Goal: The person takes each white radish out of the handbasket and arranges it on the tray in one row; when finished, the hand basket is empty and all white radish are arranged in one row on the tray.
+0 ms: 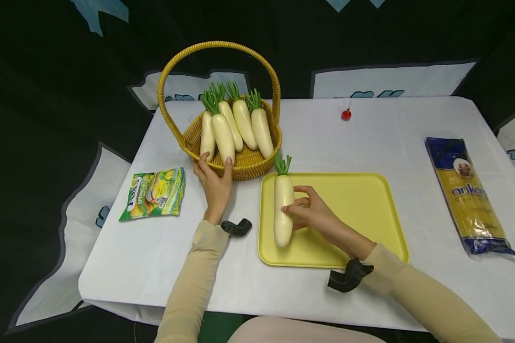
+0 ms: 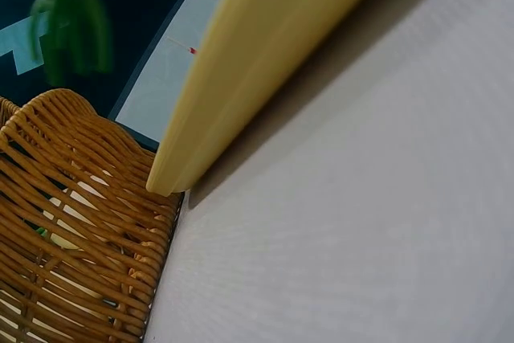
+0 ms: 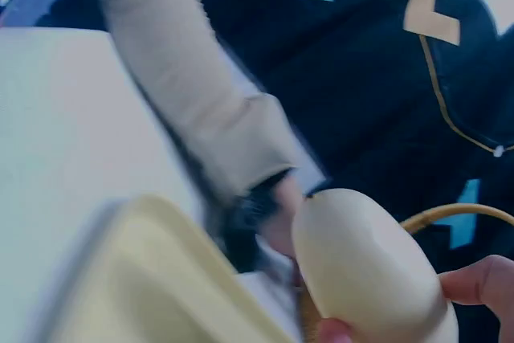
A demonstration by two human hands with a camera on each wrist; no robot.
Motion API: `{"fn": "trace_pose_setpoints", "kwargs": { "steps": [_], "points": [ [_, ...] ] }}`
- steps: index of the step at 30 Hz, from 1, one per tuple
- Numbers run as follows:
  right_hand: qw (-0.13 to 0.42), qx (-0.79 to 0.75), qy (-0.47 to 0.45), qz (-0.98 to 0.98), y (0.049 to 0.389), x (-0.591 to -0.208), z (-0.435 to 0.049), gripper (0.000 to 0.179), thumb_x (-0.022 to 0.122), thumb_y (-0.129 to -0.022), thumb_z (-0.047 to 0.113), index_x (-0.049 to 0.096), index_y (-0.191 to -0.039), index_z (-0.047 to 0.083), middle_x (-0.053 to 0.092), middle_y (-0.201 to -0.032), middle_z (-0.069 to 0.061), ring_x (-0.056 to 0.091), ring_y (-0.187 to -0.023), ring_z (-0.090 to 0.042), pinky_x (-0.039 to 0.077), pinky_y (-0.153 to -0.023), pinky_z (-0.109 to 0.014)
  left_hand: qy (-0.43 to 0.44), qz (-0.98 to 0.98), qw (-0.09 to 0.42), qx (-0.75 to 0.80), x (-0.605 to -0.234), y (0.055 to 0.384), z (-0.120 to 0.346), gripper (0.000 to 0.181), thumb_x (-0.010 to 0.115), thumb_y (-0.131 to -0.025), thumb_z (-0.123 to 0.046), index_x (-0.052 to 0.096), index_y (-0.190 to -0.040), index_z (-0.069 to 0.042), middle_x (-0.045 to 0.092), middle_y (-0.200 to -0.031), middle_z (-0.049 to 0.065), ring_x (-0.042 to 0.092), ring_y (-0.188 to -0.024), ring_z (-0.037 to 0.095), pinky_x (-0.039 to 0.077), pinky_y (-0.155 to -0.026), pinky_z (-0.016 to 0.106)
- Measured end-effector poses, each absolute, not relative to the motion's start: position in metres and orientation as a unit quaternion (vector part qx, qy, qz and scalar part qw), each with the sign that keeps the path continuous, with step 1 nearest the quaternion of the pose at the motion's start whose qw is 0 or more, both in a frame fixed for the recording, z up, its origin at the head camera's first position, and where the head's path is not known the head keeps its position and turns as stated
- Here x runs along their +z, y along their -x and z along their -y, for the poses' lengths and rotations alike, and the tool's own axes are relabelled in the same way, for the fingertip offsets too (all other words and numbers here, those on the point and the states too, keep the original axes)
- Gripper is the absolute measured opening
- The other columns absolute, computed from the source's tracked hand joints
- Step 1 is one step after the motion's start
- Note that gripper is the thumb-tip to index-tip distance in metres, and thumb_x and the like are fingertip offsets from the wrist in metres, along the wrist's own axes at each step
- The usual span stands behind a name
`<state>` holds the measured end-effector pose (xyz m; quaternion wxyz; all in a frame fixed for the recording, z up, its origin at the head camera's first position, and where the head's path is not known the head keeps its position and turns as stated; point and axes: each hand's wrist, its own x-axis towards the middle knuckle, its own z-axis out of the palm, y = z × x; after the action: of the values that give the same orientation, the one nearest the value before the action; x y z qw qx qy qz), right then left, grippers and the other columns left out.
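My right hand (image 1: 311, 209) pinches a white radish (image 1: 283, 209) with a green top between thumb and fingers. The radish hangs over the left part of a yellow tray (image 1: 347, 221), leaves pointing away from me. In the right wrist view its pale rounded end (image 3: 369, 267) is close up. On the near rim of a wicker basket (image 1: 253, 172) my left hand (image 1: 216, 188) holds on, thumb and a finger over the edge; its other fingers are hidden. Several white radishes (image 1: 223, 136) lean inside that basket, leaves upward.
Left of the basket lies a green and yellow candy bag (image 1: 154, 194). A pasta packet (image 1: 469, 195) lies at the right side of the white table (image 1: 416, 305). Toward the back is a small red object (image 1: 345, 114). The basket's tall handle (image 1: 219, 45) arches above it.
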<state>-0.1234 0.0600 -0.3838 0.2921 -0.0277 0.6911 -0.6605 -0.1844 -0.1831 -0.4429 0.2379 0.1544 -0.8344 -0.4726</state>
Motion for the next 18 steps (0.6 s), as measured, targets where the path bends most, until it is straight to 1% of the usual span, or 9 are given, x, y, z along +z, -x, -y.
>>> {"fn": "trace_pose_setpoints", "kwargs": {
  "steps": [4,7,10,13,18],
  "points": [
    [0.327,-0.633,0.018,-0.701,0.114,-0.397,-0.054,0.069,0.063,-0.081,0.018,0.021,-0.135,0.007,0.052,-0.105,-0.018,0.061,-0.075,-0.015,0.054,-0.064,-0.037,-0.150,0.833,0.236,-0.477,-0.443,0.185,0.183,0.064,0.048,-0.085,-0.055,0.027,-0.132,-0.018,0.000,-0.148,0.022,0.013,-0.136,0.040,0.022,-0.106,0.054],
    [0.336,-0.624,0.013,-0.706,0.111,-0.404,-0.046,0.072,0.065,-0.080,0.019,0.020,-0.136,0.007,0.051,-0.107,-0.019,0.060,-0.076,-0.017,0.054,-0.064,-0.037,-0.150,0.834,0.232,-0.478,-0.443,0.185,0.184,0.064,0.048,-0.085,-0.056,0.026,-0.132,-0.019,-0.001,-0.148,0.022,0.012,-0.136,0.040,0.022,-0.106,0.054],
    [0.335,-0.620,0.013,-0.709,0.111,-0.408,-0.042,0.068,0.065,-0.081,0.017,0.024,-0.134,0.006,0.049,-0.109,-0.019,0.059,-0.077,-0.018,0.055,-0.065,-0.035,-0.152,0.835,0.226,-0.478,-0.443,0.184,0.184,0.063,0.048,-0.085,-0.056,0.026,-0.132,-0.020,-0.002,-0.148,0.023,0.012,-0.136,0.041,0.023,-0.106,0.054],
    [0.330,-0.616,0.026,-0.714,0.113,-0.409,-0.042,0.061,0.064,-0.082,0.015,0.031,-0.132,0.005,0.046,-0.110,-0.017,0.056,-0.081,-0.020,0.054,-0.064,-0.034,-0.152,0.836,0.221,-0.479,-0.441,0.183,0.184,0.064,0.048,-0.085,-0.056,0.026,-0.133,-0.020,-0.002,-0.148,0.023,0.012,-0.136,0.043,0.023,-0.106,0.055],
    [0.300,-0.611,0.054,-0.730,0.122,-0.402,-0.045,0.053,0.060,-0.085,0.019,0.036,-0.130,0.005,0.048,-0.111,-0.016,0.057,-0.084,-0.024,0.053,-0.065,-0.034,-0.152,0.837,0.211,-0.482,-0.439,0.184,0.185,0.066,0.047,-0.084,-0.058,0.024,-0.134,-0.022,-0.003,-0.149,0.020,0.011,-0.136,0.042,0.024,-0.105,0.056]
  ]
}}
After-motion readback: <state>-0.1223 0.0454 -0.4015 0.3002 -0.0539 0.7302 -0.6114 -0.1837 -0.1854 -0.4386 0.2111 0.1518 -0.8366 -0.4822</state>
